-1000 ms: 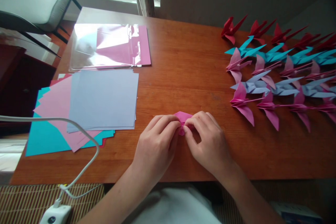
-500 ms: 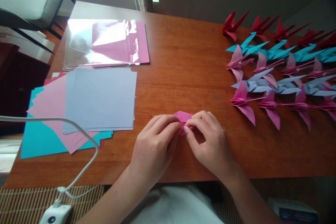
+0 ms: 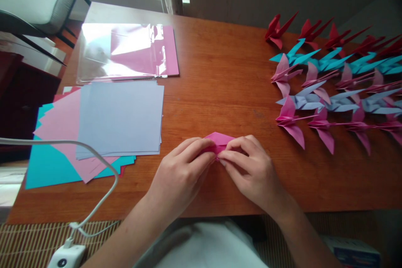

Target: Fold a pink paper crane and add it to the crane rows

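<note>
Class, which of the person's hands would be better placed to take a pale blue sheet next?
Probably the left hand: it is nearer the pale blue sheets, with the right hand farther off. Both hands, though, are holding the folded pink paper.

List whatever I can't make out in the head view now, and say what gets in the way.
Head view:
- Side ends of the folded magenta paper: covered by the left hand and right hand.
- Full length of the magenta origami crane row: cut off by the right edge.
- Much of the turquoise sheets: under pink sheets.
- White device: cut off by the bottom edge.
- Box print: blurred, dark.
</note>
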Demonstrator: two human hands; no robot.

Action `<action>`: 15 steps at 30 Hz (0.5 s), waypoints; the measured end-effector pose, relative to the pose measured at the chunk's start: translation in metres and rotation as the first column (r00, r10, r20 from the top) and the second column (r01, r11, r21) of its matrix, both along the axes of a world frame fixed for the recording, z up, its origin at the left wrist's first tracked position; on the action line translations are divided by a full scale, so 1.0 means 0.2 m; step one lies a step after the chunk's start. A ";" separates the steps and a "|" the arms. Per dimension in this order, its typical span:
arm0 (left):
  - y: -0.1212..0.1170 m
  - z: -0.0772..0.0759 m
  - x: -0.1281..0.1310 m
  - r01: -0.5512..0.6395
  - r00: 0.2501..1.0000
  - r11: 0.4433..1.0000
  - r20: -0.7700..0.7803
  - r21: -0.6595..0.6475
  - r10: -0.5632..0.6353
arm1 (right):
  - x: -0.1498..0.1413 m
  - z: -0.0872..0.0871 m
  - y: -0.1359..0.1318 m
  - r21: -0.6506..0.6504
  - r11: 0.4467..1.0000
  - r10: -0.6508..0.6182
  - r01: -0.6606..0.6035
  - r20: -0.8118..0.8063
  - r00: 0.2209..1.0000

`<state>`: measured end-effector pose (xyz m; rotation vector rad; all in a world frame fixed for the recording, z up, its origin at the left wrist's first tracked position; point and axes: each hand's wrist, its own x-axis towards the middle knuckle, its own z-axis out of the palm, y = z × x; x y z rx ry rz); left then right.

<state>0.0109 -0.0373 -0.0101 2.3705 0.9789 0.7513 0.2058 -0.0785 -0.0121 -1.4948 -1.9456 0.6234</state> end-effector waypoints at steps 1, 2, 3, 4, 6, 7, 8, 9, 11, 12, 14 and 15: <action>0.00 0.00 0.00 -0.002 1.000 1.000 0.000 0.002 0.002 | 0.00 0.00 0.00 -0.004 1.000 -0.007 0.007 0.001 1.000; 0.00 0.00 0.00 -0.003 1.000 1.000 -0.002 0.006 0.003 | 0.00 0.00 0.00 -0.008 1.000 -0.016 0.016 -0.001 1.000; 0.00 0.00 0.00 -0.002 1.000 1.000 -0.005 0.011 0.002 | -0.01 0.00 0.00 -0.013 1.000 -0.026 0.026 -0.003 1.000; -0.01 0.00 0.00 0.000 1.000 1.000 -0.010 0.016 0.000 | -0.01 0.01 0.01 -0.017 0.999 -0.036 0.036 -0.005 0.999; -0.01 0.00 0.01 -0.005 1.000 1.000 -0.016 0.026 0.006 | -0.02 0.01 0.01 -0.022 0.998 -0.057 0.057 -0.007 0.998; -0.01 0.00 0.01 -0.013 1.000 1.000 -0.016 0.028 0.013 | -0.03 0.01 0.01 -0.023 0.997 -0.070 0.070 -0.006 0.998; -0.01 0.00 0.01 -0.025 1.000 0.999 -0.014 0.025 0.025 | -0.04 0.02 0.02 -0.026 0.996 -0.084 0.084 -0.004 0.996; -0.02 0.00 0.02 -0.036 0.999 0.999 -0.010 0.019 0.036 | -0.04 0.02 0.02 -0.028 0.995 -0.099 0.098 -0.002 0.995; -0.02 0.00 0.03 -0.058 0.998 0.998 -0.005 0.002 0.058 | -0.06 0.02 0.02 -0.034 0.991 -0.129 0.129 0.003 0.992; -0.03 0.00 0.03 -0.068 0.998 0.998 -0.004 -0.006 0.068 | -0.06 0.02 0.02 -0.035 0.989 -0.142 0.142 0.006 0.990; -0.03 -0.01 0.04 -0.087 0.996 0.996 -0.002 -0.013 0.087 | -0.07 0.01 0.02 -0.034 0.986 -0.161 0.161 0.018 0.987; -0.03 -0.01 0.04 -0.097 0.995 0.995 -0.001 -0.014 0.097 | -0.08 0.01 0.02 -0.033 0.985 -0.168 0.169 0.026 0.985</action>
